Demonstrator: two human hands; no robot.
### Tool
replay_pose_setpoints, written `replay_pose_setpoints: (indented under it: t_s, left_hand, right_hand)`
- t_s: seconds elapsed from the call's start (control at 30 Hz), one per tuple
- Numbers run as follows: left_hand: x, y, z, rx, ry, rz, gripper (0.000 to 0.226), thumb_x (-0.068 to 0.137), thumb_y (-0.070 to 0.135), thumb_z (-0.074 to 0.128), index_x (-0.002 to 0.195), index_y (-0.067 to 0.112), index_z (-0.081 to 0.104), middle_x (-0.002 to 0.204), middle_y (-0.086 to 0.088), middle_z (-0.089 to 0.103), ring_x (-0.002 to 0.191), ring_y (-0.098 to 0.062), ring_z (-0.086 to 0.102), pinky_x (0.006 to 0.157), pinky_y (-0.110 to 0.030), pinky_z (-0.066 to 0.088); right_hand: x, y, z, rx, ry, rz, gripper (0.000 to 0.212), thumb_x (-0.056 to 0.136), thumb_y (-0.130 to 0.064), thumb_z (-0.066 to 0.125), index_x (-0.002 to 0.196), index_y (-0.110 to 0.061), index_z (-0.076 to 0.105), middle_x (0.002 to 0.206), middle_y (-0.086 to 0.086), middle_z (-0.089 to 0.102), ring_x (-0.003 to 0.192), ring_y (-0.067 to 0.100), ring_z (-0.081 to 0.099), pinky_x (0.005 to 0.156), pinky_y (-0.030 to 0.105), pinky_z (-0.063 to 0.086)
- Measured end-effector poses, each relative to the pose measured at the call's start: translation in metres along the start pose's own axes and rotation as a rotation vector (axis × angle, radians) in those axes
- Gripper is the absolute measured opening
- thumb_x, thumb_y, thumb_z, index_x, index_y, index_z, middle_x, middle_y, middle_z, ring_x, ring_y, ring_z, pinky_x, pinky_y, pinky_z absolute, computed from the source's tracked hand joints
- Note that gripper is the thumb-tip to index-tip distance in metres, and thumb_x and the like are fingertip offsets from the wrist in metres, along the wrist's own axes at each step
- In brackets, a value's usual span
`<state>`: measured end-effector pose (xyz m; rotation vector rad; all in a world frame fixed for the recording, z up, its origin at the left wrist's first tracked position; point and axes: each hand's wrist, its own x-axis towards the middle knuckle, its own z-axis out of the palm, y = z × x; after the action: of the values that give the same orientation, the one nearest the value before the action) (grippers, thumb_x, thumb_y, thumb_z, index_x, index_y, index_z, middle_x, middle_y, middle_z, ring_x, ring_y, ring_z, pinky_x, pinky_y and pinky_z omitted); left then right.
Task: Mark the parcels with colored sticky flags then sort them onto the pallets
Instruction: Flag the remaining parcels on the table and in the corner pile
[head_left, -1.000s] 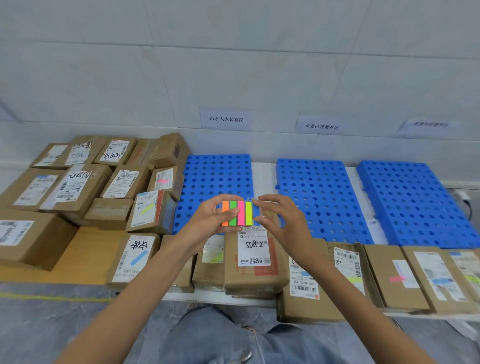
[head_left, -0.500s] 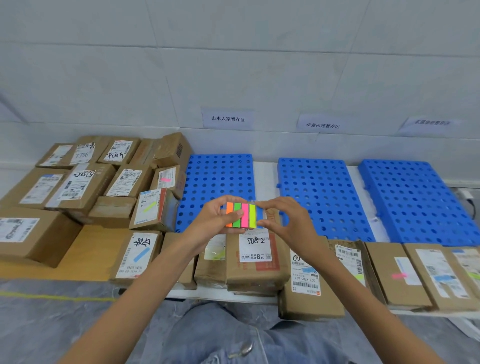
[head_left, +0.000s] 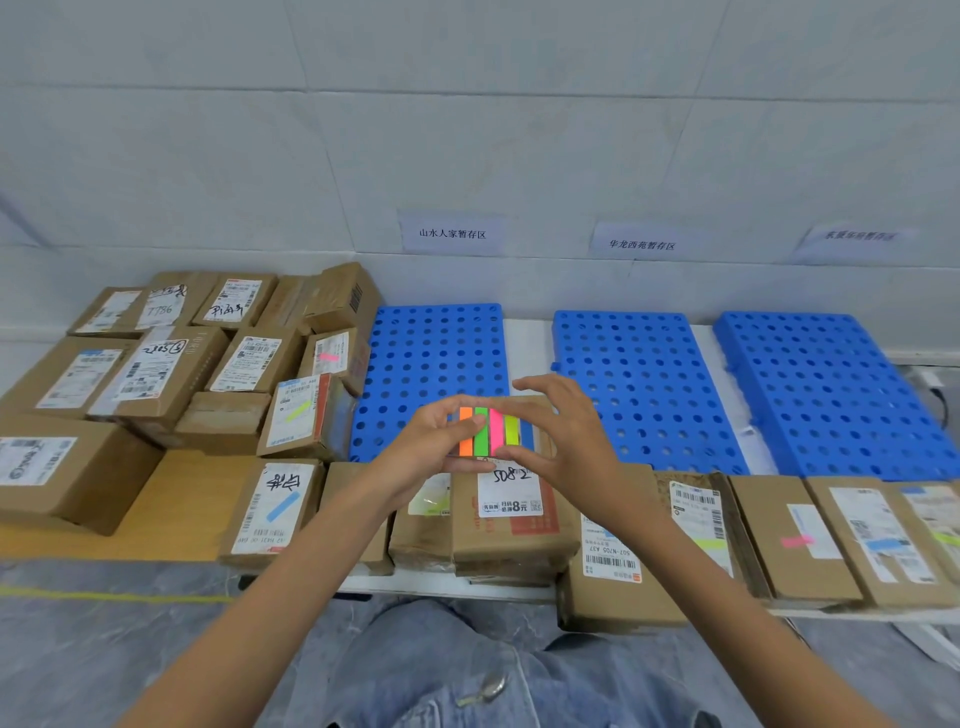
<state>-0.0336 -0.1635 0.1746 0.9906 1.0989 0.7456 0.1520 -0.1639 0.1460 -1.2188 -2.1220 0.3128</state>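
Observation:
My left hand (head_left: 421, 447) holds a pad of sticky flags (head_left: 491, 431) with orange, green, pink, yellow and blue strips, just above the parcel marked 5082 (head_left: 511, 512). My right hand (head_left: 563, 441) pinches the pad's right side with thumb and fingertips. Three blue perforated pallets lie behind: left (head_left: 436, 353), middle (head_left: 631, 374), right (head_left: 831, 384). Brown parcels with labels sit along the front edge, several carrying flags, such as one with a blue flag (head_left: 272, 512) and one with a pink flag (head_left: 792, 540).
A heap of cardboard parcels (head_left: 156, 364) fills the left side on a wooden surface (head_left: 171, 509). Paper signs (head_left: 452, 234) hang on the white wall above each pallet. My knee in jeans (head_left: 467, 675) is below the table edge.
The view has shifted slightly. My right hand's fingers have closed further onto the right side of the flag pad; my left hand keeps holding it in about the same place.

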Motion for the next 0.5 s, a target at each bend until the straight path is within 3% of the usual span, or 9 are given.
replay_pose_setpoints:
  t_s: [0.1,0.33,0.5]
  left_hand:
    - [0.0001,-0.0007,0.0004,0.003,-0.003,0.003,0.017,0.097,0.013,0.050,0.111,0.014,0.060,0.095,-0.004,0.071,0.084,-0.018,0.070,0.076,-0.033,0.059]
    - [0.0004,-0.0031,0.0015,0.041,-0.004,-0.008,0.022,0.097,0.013,0.050,0.118,0.013,0.058,0.108,-0.011,0.068,0.093,-0.026,0.069,0.076,-0.034,0.059]
    - [0.0036,-0.0031,0.0027,0.039,0.008,-0.018,0.025,0.097,0.013,0.050,0.121,0.011,0.057,0.106,-0.009,0.070,0.095,-0.027,0.069,0.078,-0.035,0.059]
  right_hand:
    - [0.0022,0.0015,0.0023,-0.020,-0.007,-0.019,0.045,0.078,-0.054,0.059,0.120,-0.042,0.050,0.121,-0.004,0.055,0.120,0.019,0.046,0.100,0.042,0.037]
    - [0.0052,0.0068,0.0049,-0.071,0.013,-0.061,0.039,0.077,-0.054,0.057,0.103,-0.027,0.068,0.111,-0.004,0.061,0.112,0.023,0.051,0.097,0.045,0.039]
    - [0.0042,0.0078,0.0050,-0.218,0.060,-0.184,0.027,0.084,-0.041,0.059,0.103,-0.023,0.067,0.104,0.000,0.062,0.105,0.021,0.053,0.097,0.043,0.040]
